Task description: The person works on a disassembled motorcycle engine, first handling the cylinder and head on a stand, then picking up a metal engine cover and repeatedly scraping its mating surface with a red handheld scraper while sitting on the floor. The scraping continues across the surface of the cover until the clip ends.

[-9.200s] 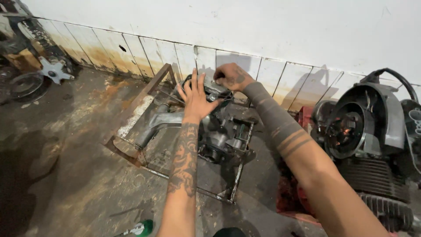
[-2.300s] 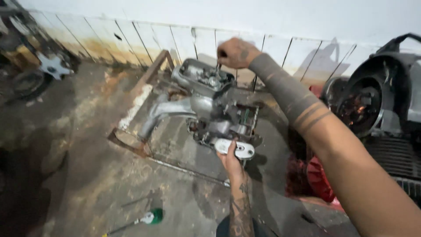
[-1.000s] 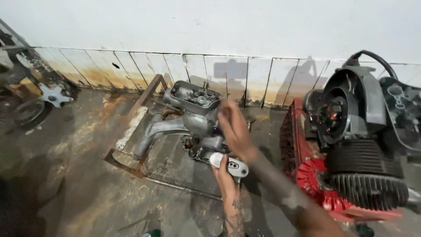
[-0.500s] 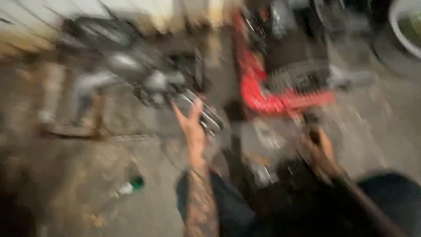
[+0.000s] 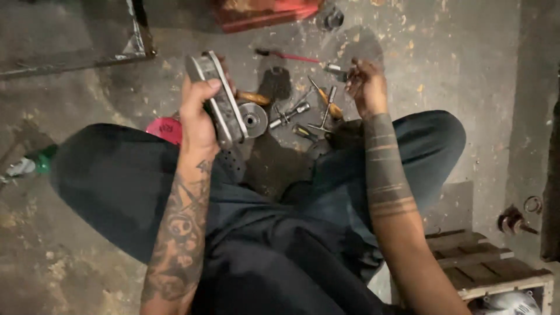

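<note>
**Seated over a scatter of tools, a metal cover in one hand**

Nearest the camera are the person's dark trousers, knees spread, with a wooden crate low at the right beside the right leg. Both forearms reach forward over the knees.

The left hand is clamped on a grey metal cover, an oblong cast part held on edge, thumb across its near face and fingers wrapped behind it. The cover hangs above the floor, just in front of the left knee. Touching or just behind it is a round metal disc; a pink round thing peeks out beside the left wrist.

The right hand hovers over the concrete floor with its fingers curled together around a small metal piece; the piece is too small to name.

Between the hands, tools lie on the floor: a T-handle wrench, a screwdriver with an orange handle, a socket extension, and farther off a red-handled tool.

Farthest away, a red machine base sits at the top edge and a metal frame at the top left.
</note>
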